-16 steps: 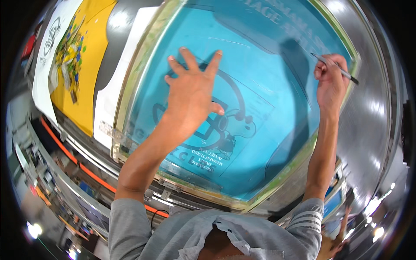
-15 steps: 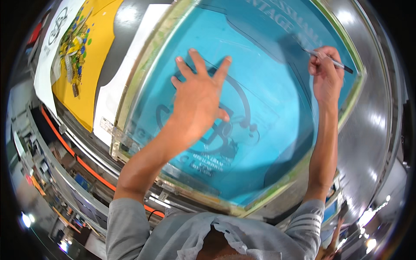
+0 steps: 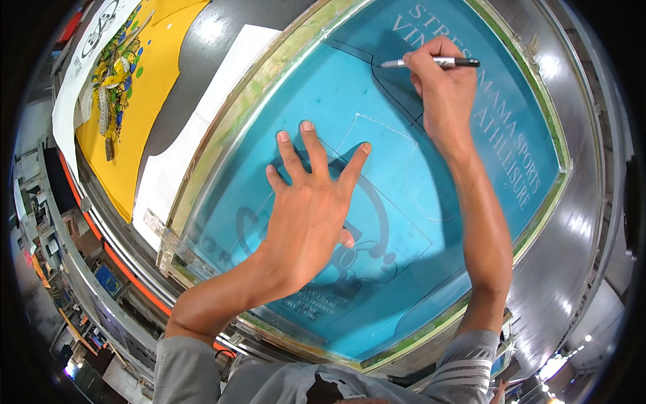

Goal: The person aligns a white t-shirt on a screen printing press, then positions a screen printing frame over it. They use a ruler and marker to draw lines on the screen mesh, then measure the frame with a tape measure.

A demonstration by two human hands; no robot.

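Observation:
A large screen-printing frame (image 3: 214,126) with a taut blue mesh (image 3: 397,175) lies in front of me. My left hand (image 3: 306,219) rests on the mesh with its fingers spread and holds nothing. It partly covers a dark round design showing in the blue. Toward the far side, my right hand (image 3: 444,94) grips a silver marker pen (image 3: 464,62) with a black end. The pen's tip is at a black curved line (image 3: 381,82) drawn on the blue surface. Pale lettering shows to the right of that hand.
At the left, a yellow cut piece of cloth (image 3: 158,81) carries a coiled measuring tape (image 3: 108,114). White cloth (image 3: 195,121) lies partly under the frame. A shiny metal table (image 3: 568,249) extends at the right. An orange rail (image 3: 128,269) runs along the near left.
My right hand has swung left across the mesh with the marker pen, from near the right edge to the black line. My left hand stays spread, and the view has shifted slightly.

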